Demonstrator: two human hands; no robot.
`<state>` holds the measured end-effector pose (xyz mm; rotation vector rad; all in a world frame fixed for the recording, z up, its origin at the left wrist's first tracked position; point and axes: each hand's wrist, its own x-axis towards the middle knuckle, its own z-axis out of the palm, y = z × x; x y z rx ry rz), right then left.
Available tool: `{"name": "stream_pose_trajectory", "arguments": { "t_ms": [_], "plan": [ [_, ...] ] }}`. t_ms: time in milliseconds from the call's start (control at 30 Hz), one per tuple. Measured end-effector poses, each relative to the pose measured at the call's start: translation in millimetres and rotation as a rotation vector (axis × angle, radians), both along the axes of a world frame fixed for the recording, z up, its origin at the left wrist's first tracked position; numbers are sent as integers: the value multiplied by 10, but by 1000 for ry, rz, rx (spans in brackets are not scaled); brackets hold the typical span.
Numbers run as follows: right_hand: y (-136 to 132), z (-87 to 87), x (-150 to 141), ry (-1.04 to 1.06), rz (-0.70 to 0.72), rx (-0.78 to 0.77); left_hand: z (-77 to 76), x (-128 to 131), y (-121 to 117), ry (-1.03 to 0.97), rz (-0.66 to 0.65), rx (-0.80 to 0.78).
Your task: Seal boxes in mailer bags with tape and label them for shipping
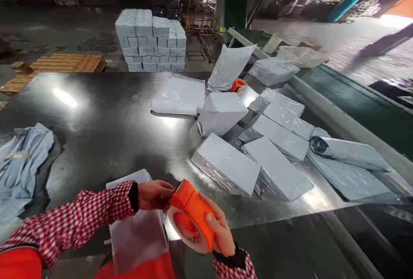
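Note:
My right hand (219,227) grips an orange tape dispenser (193,210) from its right side, thumb across the body. A wide roll of packing tape (201,244) is mounted in it. My left hand (155,194) is closed, its fingertips pinched at the dispenser's toothed front edge, where the tape end comes off; the clear tape itself hardly shows. Beneath my left forearm, a white wrapped package (138,238) lies at the table's near edge, close to my body. My left wrist and sleeve cover part of it.
Several white wrapped blocks (227,163) lie right of centre on the metal table (106,128). Behind them are folded white bags (180,94) and another orange dispenser (238,85). Grey plastic sheeting (24,163) lies left. Stacked packages (151,40) and a wooden pallet (64,62) stand beyond.

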<state>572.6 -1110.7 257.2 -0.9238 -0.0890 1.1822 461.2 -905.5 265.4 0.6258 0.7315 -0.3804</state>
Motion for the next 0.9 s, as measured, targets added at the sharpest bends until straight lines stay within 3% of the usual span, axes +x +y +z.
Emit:
{"name": "stream_pose_trajectory", "arguments": {
  "t_ms": [133,267,433,600,767,900],
  "plan": [
    [146,-27,7,-74,-4,-35,9,30,205,-18,-40,-38],
    [126,-145,32,-230,-38,-140,23,28,292,-94,-132,3],
    [4,-263,54,-491,72,-64,59,55,277,-217,-260,165],
    [34,-147,55,-920,83,-97,62,98,292,-176,-395,403],
    [214,-50,106,-843,220,-41,-21,100,325,-164,-308,466],
    [128,-142,182,-498,177,-113,-38,149,599,-153,-289,653]
  ]
}}
